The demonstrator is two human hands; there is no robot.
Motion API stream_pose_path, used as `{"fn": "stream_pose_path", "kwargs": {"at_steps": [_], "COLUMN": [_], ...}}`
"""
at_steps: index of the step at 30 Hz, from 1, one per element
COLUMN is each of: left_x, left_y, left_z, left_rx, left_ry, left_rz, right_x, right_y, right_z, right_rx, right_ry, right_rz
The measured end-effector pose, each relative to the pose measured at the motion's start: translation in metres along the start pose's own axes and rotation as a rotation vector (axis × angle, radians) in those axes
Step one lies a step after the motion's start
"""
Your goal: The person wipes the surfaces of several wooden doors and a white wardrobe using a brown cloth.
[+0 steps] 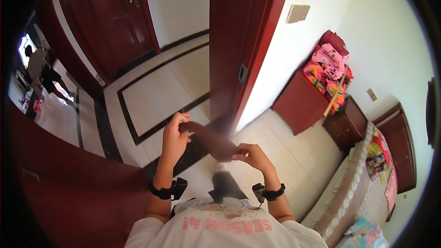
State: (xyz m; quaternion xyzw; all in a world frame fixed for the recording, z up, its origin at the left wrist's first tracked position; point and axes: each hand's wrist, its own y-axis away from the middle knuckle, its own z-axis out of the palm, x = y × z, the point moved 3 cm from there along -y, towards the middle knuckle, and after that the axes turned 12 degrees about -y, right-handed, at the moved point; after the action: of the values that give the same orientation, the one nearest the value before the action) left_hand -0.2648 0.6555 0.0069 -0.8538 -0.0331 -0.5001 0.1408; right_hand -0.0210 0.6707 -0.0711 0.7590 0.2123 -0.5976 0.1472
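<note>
A dark brown strip of what looks like cloth (pixel 209 138) stretches between my two hands, in the air in front of my body. Its upper left end is gripped by my left hand (pixel 173 133), whose fingers curl around it. My right hand (pixel 250 155) pinches the lower right end between thumb and fingers. The strip is smooth and a little blurred, so its exact kind is unclear. Each wrist wears a black band with a small device. Below the strip, the tiled floor (pixel 193 174) shows.
I stand at a doorway with a dark red frame (pixel 257 55); a red door panel (pixel 92 193) is on the left. Rightward are a bed (pixel 344 197), a nightstand (pixel 344 126) and a red chest (pixel 298 101) piled with bedding (pixel 328 64). A person (pixel 39 66) bends in the far left room.
</note>
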Motion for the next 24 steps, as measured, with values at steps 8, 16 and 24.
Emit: {"fn": "stream_pose_path", "kwargs": {"at_steps": [8,16,24], "left_x": [0.013,0.04,-0.048], "left_y": [-0.147,-0.288,-0.387], "left_z": [0.009,0.017,0.108], "left_rx": [0.028,0.468,0.159], "left_ry": [0.294,0.272,-0.182], "left_rz": [-0.007,0.668,1.101], "right_x": [-0.011,-0.097,-0.071], "right_y": [-0.122,-0.201,-0.273], "right_z": [-0.059,-0.093,-0.039], "right_rx": [0.353,0.816,1.041], "right_ry": [-0.164,-0.156,0.893], "right_rz": [0.144,-0.515,-0.671]}}
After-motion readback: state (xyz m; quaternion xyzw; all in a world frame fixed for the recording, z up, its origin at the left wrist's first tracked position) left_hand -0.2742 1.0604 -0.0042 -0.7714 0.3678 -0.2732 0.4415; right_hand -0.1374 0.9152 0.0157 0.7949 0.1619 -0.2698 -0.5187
